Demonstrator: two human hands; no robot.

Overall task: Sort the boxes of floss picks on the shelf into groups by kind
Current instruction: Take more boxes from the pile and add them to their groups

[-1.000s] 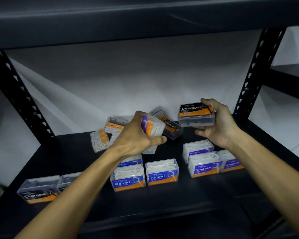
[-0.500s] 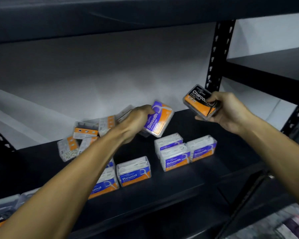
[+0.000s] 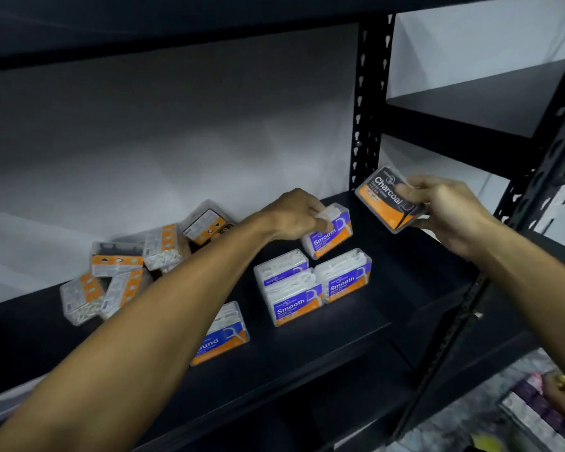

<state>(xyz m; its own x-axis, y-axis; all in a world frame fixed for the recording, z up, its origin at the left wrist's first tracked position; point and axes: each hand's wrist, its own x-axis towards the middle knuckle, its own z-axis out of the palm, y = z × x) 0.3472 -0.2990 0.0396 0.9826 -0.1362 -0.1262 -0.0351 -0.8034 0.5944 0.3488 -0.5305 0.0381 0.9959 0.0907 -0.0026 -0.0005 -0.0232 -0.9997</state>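
Observation:
My left hand (image 3: 294, 213) grips a blue-and-orange "Smooth" box (image 3: 331, 234) by its top, its base on or just above the black shelf (image 3: 405, 288), behind three other "Smooth" boxes (image 3: 310, 288). My right hand (image 3: 447, 210) holds a black-and-orange "Charcoal" box (image 3: 387, 199) tilted in the air near the right upright. A "Round" box (image 3: 224, 334) stands at the front, half hidden by my left forearm. An unsorted pile of boxes (image 3: 137, 265) lies at the back left.
The perforated black upright (image 3: 367, 106) rises just behind the Charcoal box. A second shelf unit (image 3: 490, 96) stands to the right. The upper shelf board (image 3: 177, 24) overhangs the work area. Another box edge (image 3: 0, 406) shows at the far left front.
My left hand has carried the Smooth box rightward and lowered it behind the Smooth group. My right hand has stayed raised with the Charcoal box. The view has swung right.

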